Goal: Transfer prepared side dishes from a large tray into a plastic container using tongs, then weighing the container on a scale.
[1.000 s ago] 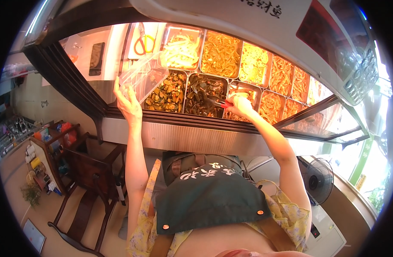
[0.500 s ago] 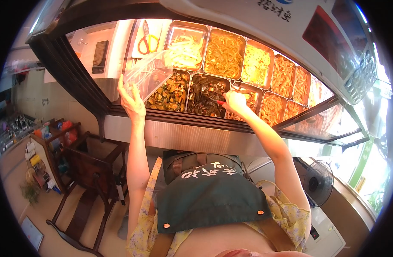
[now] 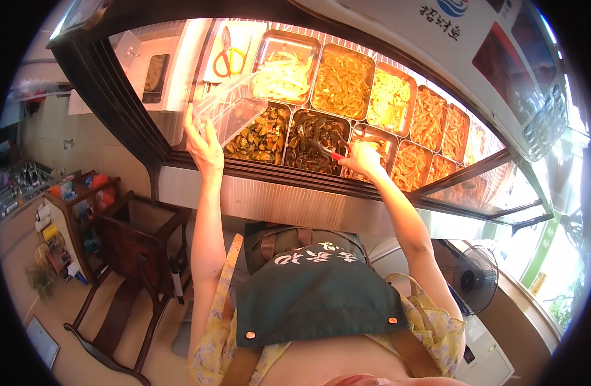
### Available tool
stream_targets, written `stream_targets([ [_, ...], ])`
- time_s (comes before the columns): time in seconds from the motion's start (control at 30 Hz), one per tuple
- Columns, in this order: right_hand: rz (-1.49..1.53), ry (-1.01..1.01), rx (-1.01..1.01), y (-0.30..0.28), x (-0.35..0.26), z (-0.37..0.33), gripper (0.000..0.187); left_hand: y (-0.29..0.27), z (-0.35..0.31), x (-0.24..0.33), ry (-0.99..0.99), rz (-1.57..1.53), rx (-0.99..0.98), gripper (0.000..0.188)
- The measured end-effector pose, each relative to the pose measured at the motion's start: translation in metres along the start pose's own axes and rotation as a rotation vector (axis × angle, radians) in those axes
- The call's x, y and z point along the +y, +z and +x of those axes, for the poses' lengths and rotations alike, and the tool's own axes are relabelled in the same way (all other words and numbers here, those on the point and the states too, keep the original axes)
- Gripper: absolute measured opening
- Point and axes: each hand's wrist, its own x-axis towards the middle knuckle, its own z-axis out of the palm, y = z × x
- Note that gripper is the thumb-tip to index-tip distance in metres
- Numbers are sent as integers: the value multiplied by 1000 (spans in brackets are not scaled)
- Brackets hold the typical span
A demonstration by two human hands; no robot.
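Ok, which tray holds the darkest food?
The near-row tray, second from left: its blackish food stands out against the yellow, orange or mixed-coloured food in the others.

Red-handled utensil [image 3: 336,156], grip hidden in right hand [image 3: 366,158].
Left of display case [image 3: 289,200]: clustered items [image 3: 24,186], too small to tell.

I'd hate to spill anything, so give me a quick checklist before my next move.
1. Left grip on the clear container: ok, it holds the left side.
2. Right grip on the red-handled utensil: ok.
3. Utensil reaching the dark food: ok, its dark end is there.
4. Food caught by the utensil: cannot tell, the dark end blends in.
5. Container above the dark food: not ok, it is off to the left.
6. Scissors apart from both hands: ok, on the white surface.
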Motion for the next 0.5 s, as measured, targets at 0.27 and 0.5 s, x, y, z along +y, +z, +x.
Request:
stream_targets([
  [0.27, -16, -83, 185, 30, -34, 13, 46, 3, 0, 0, -29, -15, -6, 42],
  [0.5, -20, -129, 261, 36, -10, 20, 25, 3, 6, -27, -32, -16, -33, 43],
])
